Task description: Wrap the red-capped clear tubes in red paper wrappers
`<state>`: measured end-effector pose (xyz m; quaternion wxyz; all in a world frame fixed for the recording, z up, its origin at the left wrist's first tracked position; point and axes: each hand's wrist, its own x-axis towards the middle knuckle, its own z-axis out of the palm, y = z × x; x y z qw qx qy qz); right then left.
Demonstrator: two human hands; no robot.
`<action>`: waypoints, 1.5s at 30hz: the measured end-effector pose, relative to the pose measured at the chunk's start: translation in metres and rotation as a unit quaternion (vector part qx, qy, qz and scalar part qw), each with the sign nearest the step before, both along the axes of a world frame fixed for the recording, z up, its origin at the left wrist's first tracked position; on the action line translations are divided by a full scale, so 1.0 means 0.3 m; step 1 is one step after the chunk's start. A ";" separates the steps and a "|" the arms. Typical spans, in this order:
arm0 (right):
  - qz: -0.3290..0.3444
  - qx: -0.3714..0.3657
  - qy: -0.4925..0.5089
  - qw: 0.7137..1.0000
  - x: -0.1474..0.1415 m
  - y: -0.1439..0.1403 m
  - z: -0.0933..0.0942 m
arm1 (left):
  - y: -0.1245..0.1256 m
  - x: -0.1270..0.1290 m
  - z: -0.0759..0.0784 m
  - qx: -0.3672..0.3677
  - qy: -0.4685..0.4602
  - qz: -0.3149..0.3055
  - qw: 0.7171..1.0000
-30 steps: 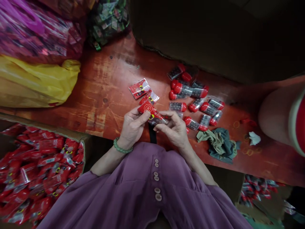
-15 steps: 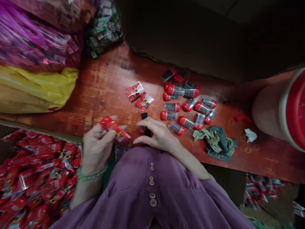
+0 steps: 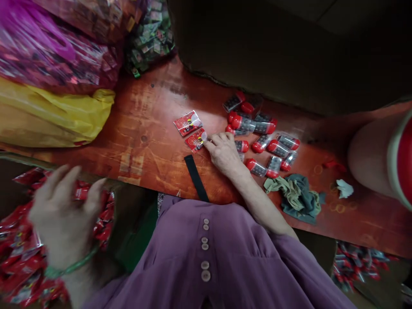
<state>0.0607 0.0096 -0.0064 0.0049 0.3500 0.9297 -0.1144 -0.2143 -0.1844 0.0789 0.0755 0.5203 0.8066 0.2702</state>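
With the left hand (image 3: pixel 62 214) spread empty over the box of red packets (image 3: pixel 19 257), the right hand's (image 3: pixel 225 152) fingers should pinch the packet (image 3: pixel 195 140) at nine o'clock, flat on the surface (image 3: pixel 144 128).
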 end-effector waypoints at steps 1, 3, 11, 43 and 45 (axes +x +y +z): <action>0.012 0.007 -0.002 1.000 -0.001 -0.003 -0.004 | 0.051 0.049 -0.029 0.015 0.063 -0.022 0.998; 0.033 0.017 0.000 0.999 -0.007 -0.011 -0.010 | 0.162 0.150 -0.103 0.071 0.075 -0.151 0.983; 0.011 0.009 0.021 1.000 -0.052 -0.058 -0.017 | 0.443 0.344 -0.332 0.042 0.057 -0.349 0.934; -0.220 -0.118 0.250 0.936 0.282 -0.122 0.078 | 0.458 0.350 -0.354 0.026 0.031 -0.273 0.961; -0.269 -0.170 0.352 0.880 0.315 -0.128 0.080 | 0.456 0.349 -0.357 0.027 0.017 -0.250 0.968</action>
